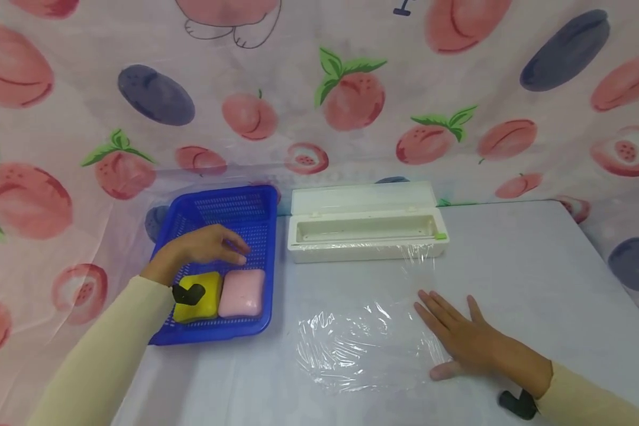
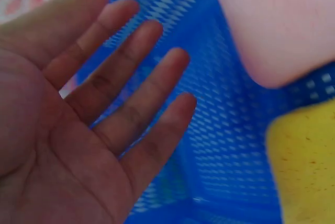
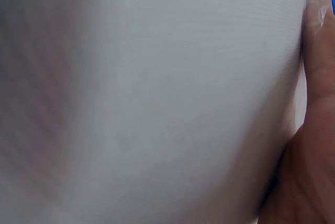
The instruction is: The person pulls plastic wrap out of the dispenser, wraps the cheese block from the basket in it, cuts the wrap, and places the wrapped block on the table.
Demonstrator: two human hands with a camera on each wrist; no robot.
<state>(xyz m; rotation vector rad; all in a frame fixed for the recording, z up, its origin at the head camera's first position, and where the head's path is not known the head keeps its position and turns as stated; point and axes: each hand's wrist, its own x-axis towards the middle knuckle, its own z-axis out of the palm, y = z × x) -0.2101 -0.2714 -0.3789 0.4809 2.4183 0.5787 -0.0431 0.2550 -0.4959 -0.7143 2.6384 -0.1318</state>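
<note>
My left hand (image 1: 213, 245) hovers over the blue basket (image 1: 273, 254), fingers loosely bent and holding nothing. Just below it in the basket, a yellow sponge (image 1: 209, 307) with dark pits and a pink sponge (image 1: 242, 291) lie side by side. In the left wrist view the palm (image 2: 63, 156) and spread fingers show, with the pink sponge (image 2: 288, 20) at upper right. My right hand (image 1: 460, 340) lies flat, fingers spread, at the right edge of a clear sheet of cling film (image 1: 351, 349) on the table. At the right border of the right wrist view, film overlaps a fingertip (image 3: 317, 12).
Behind the film stands a white cling film dispenser (image 1: 362, 253), lid (image 1: 362, 200) raised, with a green cutter (image 1: 440, 236) at its right end. Film hangs over its front edge. A fruit-print cloth (image 1: 277, 71) rises behind the white table (image 1: 516, 266).
</note>
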